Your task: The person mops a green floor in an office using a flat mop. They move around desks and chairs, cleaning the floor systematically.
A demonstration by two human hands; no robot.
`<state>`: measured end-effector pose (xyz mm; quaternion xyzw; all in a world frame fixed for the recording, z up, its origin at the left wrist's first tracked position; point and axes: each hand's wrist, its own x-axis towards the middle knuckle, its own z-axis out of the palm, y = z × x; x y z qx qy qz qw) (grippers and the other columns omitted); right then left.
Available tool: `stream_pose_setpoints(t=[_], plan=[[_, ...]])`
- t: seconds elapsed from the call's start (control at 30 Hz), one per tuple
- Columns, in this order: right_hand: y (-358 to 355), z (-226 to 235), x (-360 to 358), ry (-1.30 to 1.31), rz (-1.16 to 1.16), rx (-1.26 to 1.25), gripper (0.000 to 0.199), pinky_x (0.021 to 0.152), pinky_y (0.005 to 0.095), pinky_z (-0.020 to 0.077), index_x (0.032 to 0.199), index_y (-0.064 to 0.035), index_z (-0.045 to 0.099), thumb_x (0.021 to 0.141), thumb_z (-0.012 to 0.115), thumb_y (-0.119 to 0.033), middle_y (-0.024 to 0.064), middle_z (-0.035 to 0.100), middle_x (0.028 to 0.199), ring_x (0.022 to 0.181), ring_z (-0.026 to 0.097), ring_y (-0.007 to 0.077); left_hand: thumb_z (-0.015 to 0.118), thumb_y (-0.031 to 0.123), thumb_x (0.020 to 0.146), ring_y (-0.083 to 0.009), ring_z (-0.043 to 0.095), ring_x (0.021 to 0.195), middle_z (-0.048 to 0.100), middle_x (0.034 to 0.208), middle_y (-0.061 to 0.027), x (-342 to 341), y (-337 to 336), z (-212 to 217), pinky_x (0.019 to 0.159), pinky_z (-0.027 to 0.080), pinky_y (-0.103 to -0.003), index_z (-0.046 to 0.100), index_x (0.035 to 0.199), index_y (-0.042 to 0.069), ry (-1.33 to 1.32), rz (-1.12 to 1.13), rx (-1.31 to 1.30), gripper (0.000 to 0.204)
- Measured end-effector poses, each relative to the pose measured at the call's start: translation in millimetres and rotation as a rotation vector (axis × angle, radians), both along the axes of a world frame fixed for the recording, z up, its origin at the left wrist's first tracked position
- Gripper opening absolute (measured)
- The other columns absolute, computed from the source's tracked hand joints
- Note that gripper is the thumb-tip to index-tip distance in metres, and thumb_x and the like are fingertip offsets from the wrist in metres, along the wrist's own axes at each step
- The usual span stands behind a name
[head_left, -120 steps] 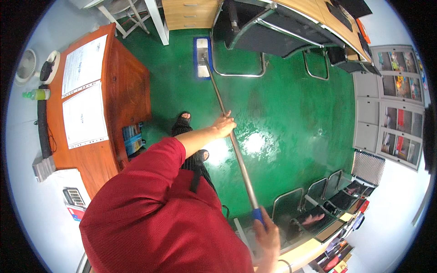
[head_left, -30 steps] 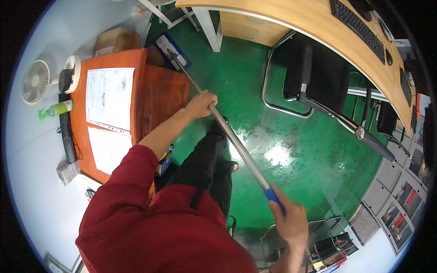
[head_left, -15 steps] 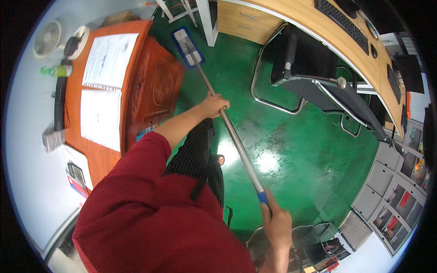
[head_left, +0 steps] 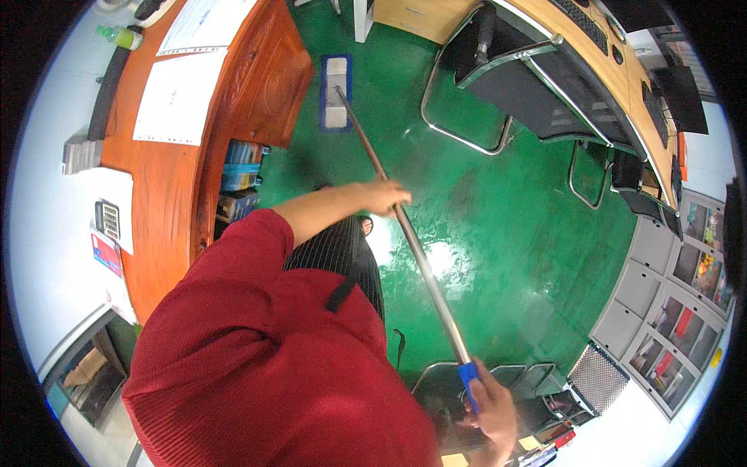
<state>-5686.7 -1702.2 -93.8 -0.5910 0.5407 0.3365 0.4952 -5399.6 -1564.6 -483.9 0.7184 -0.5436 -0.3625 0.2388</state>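
A flat mop (head_left: 424, 268) with a long metal pole slants across the view from upper left to lower right. Its mop head (head_left: 336, 109), blue-edged with white and grey on top, lies flat on the green floor beside the wooden cabinet. My left hand (head_left: 384, 198) is closed around the middle of the pole, arm reaching across in a red sleeve. At the lower right, my right hand (head_left: 492, 409) grips the blue handle end. The floor under the pole shines with bright reflections.
A reddish wooden cabinet (head_left: 175, 183) with papers on top stands at left. A black chair with chrome legs (head_left: 498, 144) sits by the light wood desk (head_left: 634, 109) at right. Grey lockers (head_left: 638, 300) line the far right; more chairs (head_left: 440, 377) are at the bottom.
The mop head has moved down and slightly right along the cabinet, turning more upright in view. Both hands have shifted a little right and down with the pole. The whole view has shifted too.
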Motion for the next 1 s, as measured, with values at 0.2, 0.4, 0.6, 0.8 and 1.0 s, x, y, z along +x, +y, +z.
stream_pose_setpoints(t=[0.2, 0.4, 0.6, 0.8, 1.0], plan=[[58.3, 15.6, -20.8, -0.486, 0.328, -0.813, 0.036, 0.055, 0.0244, 0.0472, 0.119, 0.0, 0.051, 0.085, 0.055, -0.006, 0.011, 0.059, 0.08, 0.066, 0.057, 0.014, 0.066, 0.014, 0.075, -0.0271, 0.054, 0.083, 0.053, 0.075, -0.0074, -2.8, 24.0, -0.3, 0.083, 0.041, -0.045, 0.048, 0.07, 0.007, -0.244, 0.167, -0.217, 0.02], [150.5, -1.1, -45.3, -0.651, 0.041, -1.255, 0.025, 0.058, 0.0249, 0.046, 0.109, 0.005, 0.054, 0.09, 0.05, -0.011, 0.0101, 0.057, 0.075, 0.065, 0.055, 0.0158, 0.065, 0.02, 0.076, -0.0295, 0.052, 0.077, 0.05, 0.061, -0.01, -27.7, 82.9, -5.6, 0.079, 0.041, -0.043, 0.043, 0.056, 0.007, -0.192, 0.329, -0.305, 0.033], [207.6, 10.7, -41.5, -0.767, -0.206, -1.529, 0.044, 0.043, 0.0269, 0.0456, 0.083, 0.0065, 0.056, 0.094, 0.035, -0.031, 0.0118, 0.055, 0.058, 0.047, 0.053, 0.0176, 0.064, 0.024, 0.077, -0.0302, 0.051, 0.075, 0.05, 0.061, -0.0112, -60.2, 143.9, -3.0, 0.075, 0.041, -0.041, 0.045, 0.055, 0.006, -0.152, 0.318, -0.281, 0.034], [209.7, -4.3, -149.8, -1.111, -0.838, -1.661, 0.035, 0.056, 0.0283, 0.0424, 0.093, 0.0005, 0.052, 0.094, 0.039, -0.032, 0.0037, 0.048, 0.058, 0.051, 0.048, 0.0144, 0.061, 0.019, 0.078, -0.0291, 0.052, 0.075, 0.052, 0.065, -0.0103, -142.6, 174.1, 5.0, 0.08, 0.04, -0.041, 0.049, 0.059, 0.006, -0.178, 0.428, -0.341, 0.026], [252.1, -34.4, -205.2, -1.46, -1.132, -0.901, 0.04, 0.047, 0.0233, 0.0248, 0.094, -0.0011, 0.055, 0.095, 0.037, -0.037, -0.0035, 0.027, 0.042, 0.04, 0.022, 0.0067, 0.059, 0.017, 0.078, -0.0268, 0.053, 0.077, 0.054, 0.07, -0.0087, -186.7, 172.6, -19.3, 0.084, 0.038, -0.043, 0.053, 0.064, 0.007, -0.273, 0.343, -0.266, 0.019]])
